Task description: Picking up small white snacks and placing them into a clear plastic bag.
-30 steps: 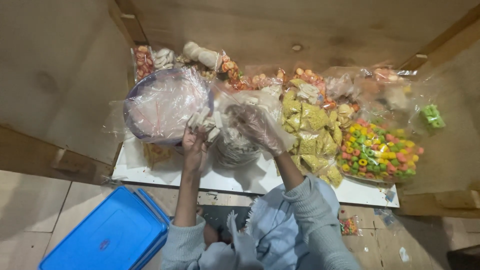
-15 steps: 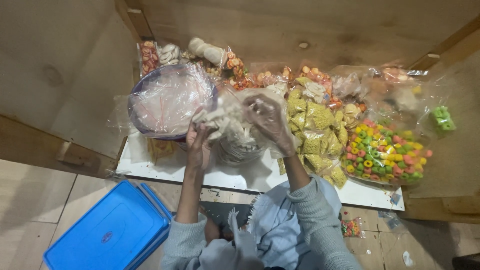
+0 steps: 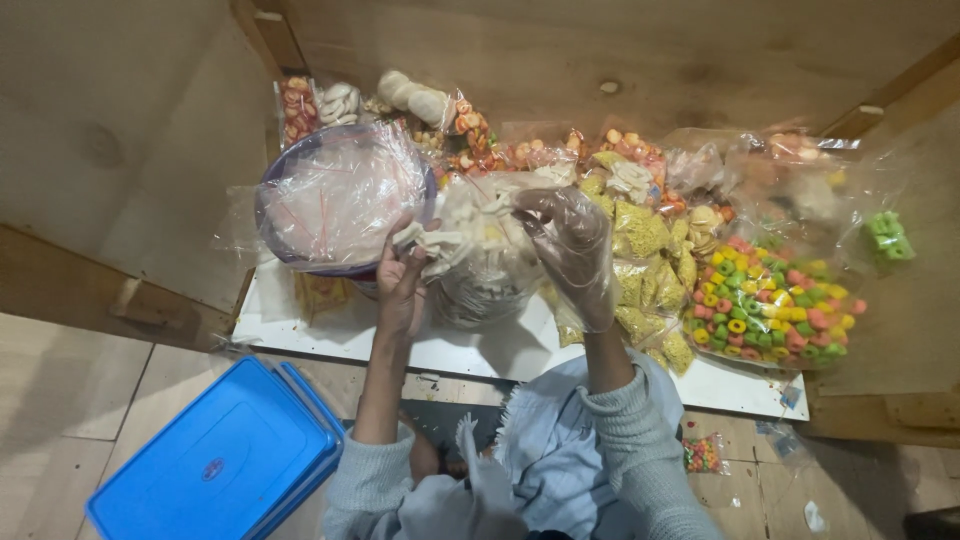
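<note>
Warm, fairly dim indoor light fills the scene, strongest over the middle, where the clear plastic over the round basin [image 3: 340, 200] throws pale streaks of glare toward ten o'clock. The glove on the right hand [image 3: 572, 250] shines softly too. Corners fall off into brownish shade, darkest at five o'clock near the floor and at nine o'clock along the wooden wall. The white board [image 3: 330, 335] shows soft shadows under the arms. Straight edges bow outward near the frame, a wide-lens curve. Fine detail is slightly soft and grainy, and the blue lids [image 3: 215, 465] at seven o'clock look sharpest.
</note>
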